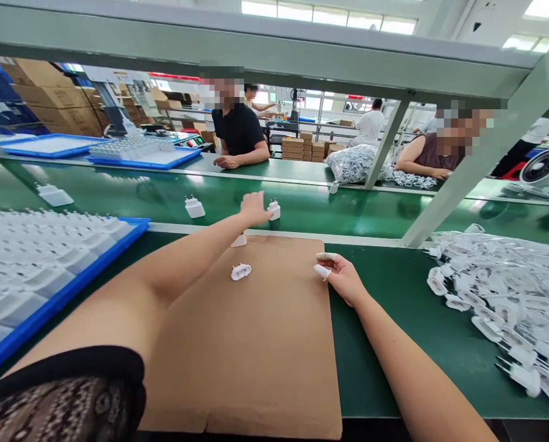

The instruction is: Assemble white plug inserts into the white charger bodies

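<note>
- Nearest the camera, at lower left, a black lace sleeve (72, 399) covers the person's upper left arm; the bare forearm stretches out over the bench.
- Pale metal frame (256, 46): its beam spans the top of the view, with a slanted post at right.
- Green belt (223, 197), running crosswise beyond the bench, with several white chargers spaced out on it.
- Green worktop (394, 276), on the near side of the belt.
- Across the belt, a co-worker in a black shirt (237, 132) and, farther right, another in a dark brown top (433, 150).
- Cardboard sheet (256, 344), flat on the worktop between the two arms.
- Blue tray (72, 294) at left, filled with rows of white charger bodies (35, 258).
- Heap of white plug parts (500, 301) at right, partly on clear plastic.
- Right hand (343, 279), at the cardboard's right edge: thumb and forefinger, both in white covers, stand slightly apart with nothing visible between them.
- Left hand (255, 210), over the belt: thumb and forefinger are apart, right beside an upright charger (275, 210), pins up; whether the thumb touches it, I cannot tell.
- White plug piece (241, 272), lying alone on the cardboard near its far end.
</note>
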